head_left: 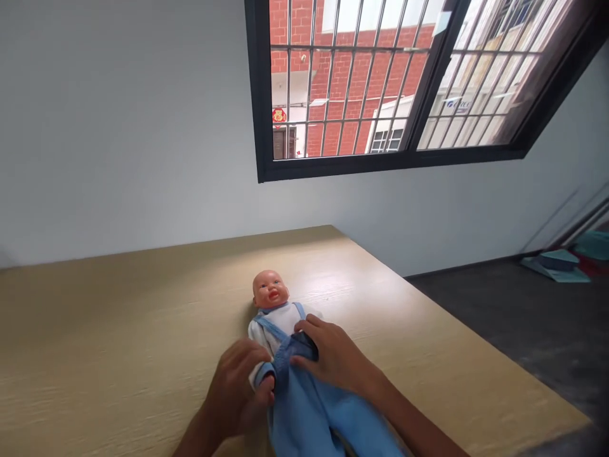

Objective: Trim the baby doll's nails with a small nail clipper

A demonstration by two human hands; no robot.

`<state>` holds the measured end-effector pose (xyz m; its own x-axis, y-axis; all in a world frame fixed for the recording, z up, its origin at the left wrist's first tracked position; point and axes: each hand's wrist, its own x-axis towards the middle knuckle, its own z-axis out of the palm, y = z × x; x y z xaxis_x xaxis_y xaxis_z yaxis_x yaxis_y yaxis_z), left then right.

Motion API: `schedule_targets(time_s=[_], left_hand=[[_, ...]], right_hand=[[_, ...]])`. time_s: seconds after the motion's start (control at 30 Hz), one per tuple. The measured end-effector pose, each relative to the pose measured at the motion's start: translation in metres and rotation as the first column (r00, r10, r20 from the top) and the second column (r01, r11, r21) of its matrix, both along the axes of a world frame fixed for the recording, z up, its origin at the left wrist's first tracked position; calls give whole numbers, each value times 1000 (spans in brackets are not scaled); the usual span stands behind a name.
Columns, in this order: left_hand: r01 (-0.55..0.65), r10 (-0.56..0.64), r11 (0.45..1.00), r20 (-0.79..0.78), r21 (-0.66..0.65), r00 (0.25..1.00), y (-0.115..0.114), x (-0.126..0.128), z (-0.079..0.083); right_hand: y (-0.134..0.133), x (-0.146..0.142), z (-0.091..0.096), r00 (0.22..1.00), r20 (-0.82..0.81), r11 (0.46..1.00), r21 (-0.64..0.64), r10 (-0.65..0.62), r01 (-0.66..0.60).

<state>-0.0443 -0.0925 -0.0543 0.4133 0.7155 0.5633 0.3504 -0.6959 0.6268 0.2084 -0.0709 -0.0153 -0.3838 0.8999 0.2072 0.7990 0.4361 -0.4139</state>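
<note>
A baby doll (270, 290) lies face up on the wooden table, its bald head pointing away from me. It wears a white shirt (287, 319) under light blue overalls (304, 412), whose straps cross its shoulders. My left hand (238, 384) is at the doll's arm on the left, its thumb and fingers closed around the blue-trimmed sleeve cuff (264, 373). Across the doll's waist, my right hand (335, 355) grips the top of the overalls between thumb and fingers. The doll's other arm is mostly hidden behind that hand, and the trouser legs run out of view at the bottom.
The light wood table (118, 330) meets a pale wall at the back; its right edge slants toward me. Above is a dark-framed window (264, 170) with metal bars. On the dark floor at far right lie a light-blue dustpan-like object (559, 266) and something red.
</note>
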Motion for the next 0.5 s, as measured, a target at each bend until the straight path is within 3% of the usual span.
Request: schedule_targets(time_s=[0.1, 0.23, 0.3, 0.4, 0.5], left_hand=[[156, -142, 986, -211, 53, 967, 8, 1, -7], [84, -71, 995, -213, 50, 975, 18, 0, -30], [86, -76, 995, -155, 56, 985, 24, 3, -34], [25, -24, 999, 27, -39, 999, 36, 18, -33], [-159, 192, 977, 277, -140, 942, 51, 39, -34]], right_hand=[[6, -5, -6, 999, -38, 1000, 6, 20, -20], [18, -4, -1, 960, -249, 992, 15, 125, -125], [26, -10, 3, 843, -498, 970, -15, 203, -243], [41, -31, 7, 535, -810, 914, 3, 240, -405], [52, -59, 4, 346, -916, 927, 67, 204, -369]])
